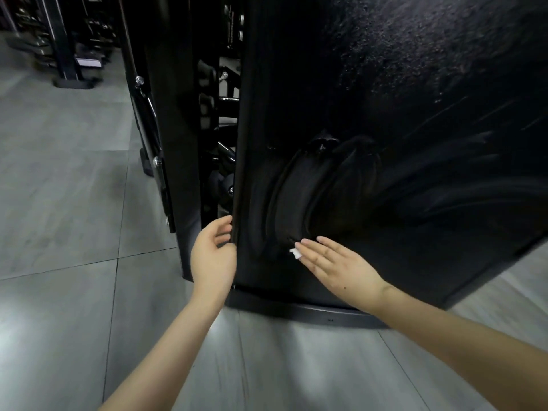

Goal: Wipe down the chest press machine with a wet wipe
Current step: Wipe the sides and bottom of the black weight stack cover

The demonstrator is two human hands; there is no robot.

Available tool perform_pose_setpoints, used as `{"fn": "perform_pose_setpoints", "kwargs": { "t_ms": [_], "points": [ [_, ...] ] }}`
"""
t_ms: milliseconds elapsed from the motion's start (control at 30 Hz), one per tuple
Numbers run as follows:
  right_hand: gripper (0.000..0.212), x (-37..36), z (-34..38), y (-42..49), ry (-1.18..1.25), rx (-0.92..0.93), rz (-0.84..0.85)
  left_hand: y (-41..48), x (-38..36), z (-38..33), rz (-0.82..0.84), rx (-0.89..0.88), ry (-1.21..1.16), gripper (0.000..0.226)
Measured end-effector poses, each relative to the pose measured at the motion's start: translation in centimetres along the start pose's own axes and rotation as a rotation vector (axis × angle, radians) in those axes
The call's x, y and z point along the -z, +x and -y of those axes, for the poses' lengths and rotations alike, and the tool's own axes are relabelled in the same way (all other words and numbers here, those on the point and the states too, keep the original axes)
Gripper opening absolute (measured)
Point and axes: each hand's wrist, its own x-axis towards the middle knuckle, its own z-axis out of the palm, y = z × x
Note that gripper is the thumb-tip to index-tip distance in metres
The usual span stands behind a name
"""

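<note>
The chest press machine's black side panel fills the upper right of the head view, with wet streaks and a curved smear across it. My right hand lies flat against the panel's lower part, fingers straight, pressing a white wet wipe whose corner shows under the fingertips. My left hand rests at the panel's left edge, its fingers lightly curled toward that edge. The rest of the wipe is hidden under my right palm.
The machine's black base plate sits on the grey tiled floor. Left of the panel, the weight stack frame and bolts show through a gap. More dark gym equipment stands at the far upper left.
</note>
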Motion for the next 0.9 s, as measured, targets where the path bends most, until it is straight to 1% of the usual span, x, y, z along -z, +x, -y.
{"fn": "perform_pose_setpoints", "kwargs": {
  "t_ms": [33,67,100,133,200,233,267,333,433,533,600,667,700,733,800,867,900],
  "points": [
    [0.052,0.5,-0.2,-0.5,0.129,-0.065,-0.036,-0.6,-0.1,-0.3,0.005,0.002,0.011,0.047],
    [0.060,1.1,-0.1,-1.1,0.319,-0.171,-0.040,-1.1,-0.2,-0.7,0.048,0.000,0.014,0.045],
    [0.063,2.0,0.0,-1.7,0.560,-0.307,-0.061,-1.6,-0.3,-1.3,0.127,-0.011,0.020,0.043],
    [0.057,3.4,0.3,-2.1,0.847,-0.494,-0.049,-2.1,-0.5,-1.8,0.226,-0.028,0.029,0.041],
    [0.031,6.6,0.3,-2.5,1.552,-0.866,0.016,-3.3,-0.8,-3.0,0.429,-0.054,0.037,0.034],
    [0.020,7.6,0.0,-2.9,1.779,-0.982,0.008,-3.9,-1.1,-3.6,0.516,-0.045,0.030,0.030],
    [0.014,8.2,-0.4,-3.3,1.913,-1.035,0.001,-4.4,-1.5,-4.0,0.588,-0.021,0.015,0.026],
    [0.011,9.3,-1.2,-3.9,2.042,-1.069,-0.001,-5.4,-2.4,-4.6,0.687,0.027,-0.012,0.022],
    [0.008,9.8,-1.5,-4.3,2.042,-1.095,-0.024,-6.3,-3.7,-5.0,0.714,0.014,0.014,0.016],
    [0.005,9.8,-1.7,-4.3,1.935,-1.156,-0.081,-6.7,-4.8,-5.2,0.647,-0.040,0.039,0.008],
    [0.006,9.7,-1.8,-4.3,1.795,-1.205,-0.131,-6.8,-5.3,-5.2,0.578,-0.046,0.051,0.007],
    [0.004,9.6,-2.1,-4.1,1.627,-1.210,-0.168,-6.9,-5.9,-5.3,0.512,-0.039,0.059,0.008],
    [0.007,9.6,-2.6,-4.0,1.524,-1.207,-0.207,-6.9,-6.0,-5.4,0.479,-0.036,0.048,0.010],
    [0.010,9.7,-3.3,-3.8,1.411,-1.209,-0.280,-6.8,-6.2,-5.6,0.440,-0.033,0.028,0.013],
    [0.013,10.3,-5.5,-3.6,1.150,-1.203,-0.508,-6.2,-6.3,-6.1,0.353,-0.029,-0.021,0.017],
    [0.013,11.1,-7.9,-3.1,0.927,-1.138,-0.730,-5.5,-6.0,-6.5,0.281,-0.030,-0.058,0.016],
    [0.013,11.2,-8.8,-2.8,0.823,-1.089,-0.800,-5.3,-5.8,-6.6,0.259,-0.030,-0.076,0.015]
  ]
}}
